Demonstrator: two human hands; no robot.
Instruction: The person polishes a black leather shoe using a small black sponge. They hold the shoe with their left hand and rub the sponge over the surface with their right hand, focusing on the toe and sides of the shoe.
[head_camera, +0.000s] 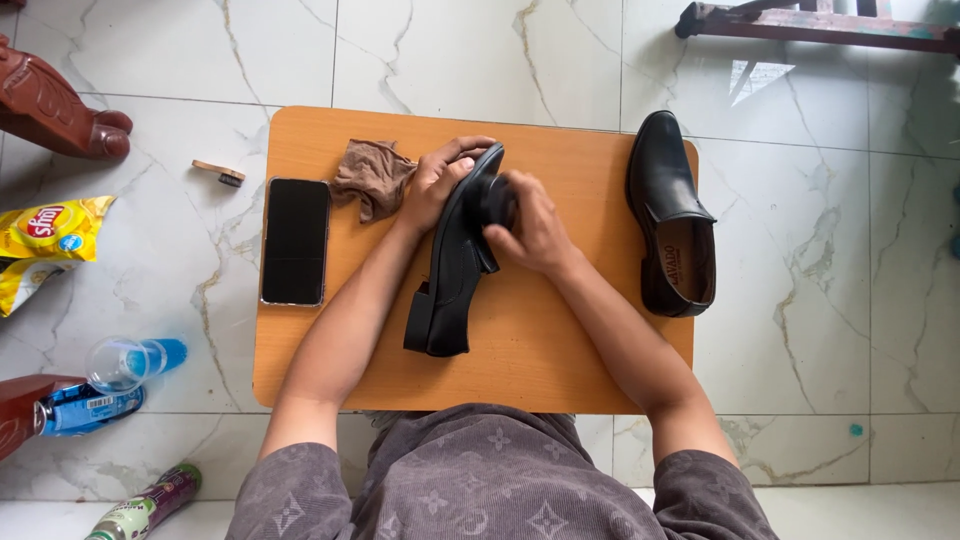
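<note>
At tabletop centre, left hand (440, 180) fingers curl over the toe end of a black leather shoe (455, 270), gripping it; shoe tipped on its side, heel toward the person, block heel and smooth glossy upper showing. Right hand (530, 232) fingers wrapped round a small dark round object (497, 200), pressed against the shoe's side; what it is, cannot tell. Just left of the left hand, a crumpled brown cloth (372, 176), soft, wrinkled. Further left, a black phone (295, 241), flat, screen dark, near the tabletop edge. To the right, well apart, second black shoe (670, 215) upright on its sole, opening facing up, tan lining inside. Tabletop (560, 360) is smooth orange-brown wood, rounded corners, set low on a white marble-look tile floor (820, 330) with grey veins. On the floor left: small wooden brush (219, 172), yellow snack bag (45, 245), clear plastic cup (118, 362), blue bottle (85, 408), green-purple can (145, 503). Carved wood furniture leg (60, 110) top left.
</note>
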